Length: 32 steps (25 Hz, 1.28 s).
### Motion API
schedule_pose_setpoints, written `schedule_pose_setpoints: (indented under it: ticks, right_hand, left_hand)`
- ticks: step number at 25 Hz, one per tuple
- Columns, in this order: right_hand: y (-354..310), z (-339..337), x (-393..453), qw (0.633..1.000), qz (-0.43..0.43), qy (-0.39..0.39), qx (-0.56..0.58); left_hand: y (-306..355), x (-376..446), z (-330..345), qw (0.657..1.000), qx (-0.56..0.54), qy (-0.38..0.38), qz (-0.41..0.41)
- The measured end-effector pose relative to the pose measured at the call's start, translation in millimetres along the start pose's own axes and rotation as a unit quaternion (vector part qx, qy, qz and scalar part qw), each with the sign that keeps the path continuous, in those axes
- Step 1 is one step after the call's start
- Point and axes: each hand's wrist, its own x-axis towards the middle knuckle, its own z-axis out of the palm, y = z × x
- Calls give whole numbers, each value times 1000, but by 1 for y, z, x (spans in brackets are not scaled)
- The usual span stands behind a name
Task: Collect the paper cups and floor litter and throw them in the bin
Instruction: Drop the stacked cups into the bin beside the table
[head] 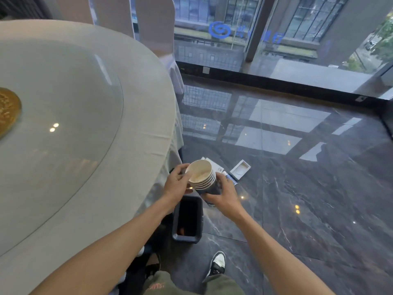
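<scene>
A stack of several nested paper cups (202, 175), white inside and dark blue outside, is tilted toward me above the floor. My right hand (224, 193) grips the stack's lower body. My left hand (177, 182) touches the top cup's rim from the left side. Directly below stands a dark rectangular bin (188, 218) with an open top. On the floor behind the cups lie a small white open box (240, 169) and flat white papers (215, 166), partly hidden by the stack.
A large round table (131, 128) with a pale cloth and a glass turntable (63, 124) fills the left. Covered chairs (155, 24) stand behind it. Glossy dark marble floor (297, 188) stretches right to a glass wall. My shoe (217, 264) is near the bin.
</scene>
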Motion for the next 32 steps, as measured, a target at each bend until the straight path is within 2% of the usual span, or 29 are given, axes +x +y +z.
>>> schedule_pose_setpoints:
  ticks: [4,7,10,13,17,20,25,29,32]
  right_hand:
    - [22,-19,9,993,22,-95,-70]
    - [40,-14,18,984,48,-171,-4]
    - [65,9,31,967,110,-226,48]
    - [103,45,50,967,140,-210,42]
    - [174,101,91,974,131,-175,-55]
    - [229,138,111,959,194,-189,-90]
    - [292,180,124,932,272,-227,-79]
    - [328,207,134,930,278,-218,-100]
    - [338,217,141,921,314,-209,-102]
  left_hand:
    - [-29,-8,27,998,-4,39,-54]
    - [-70,-6,32,993,14,74,-89]
    - [-127,11,28,984,45,110,-136]
    - [-181,36,26,976,75,110,-172]
    - [-248,79,26,966,106,82,-222]
    - [-310,104,26,948,127,52,-286]
    - [-377,123,27,924,140,27,-355]
    - [-416,145,30,915,168,0,-367]
    - [-429,155,36,906,204,-12,-370]
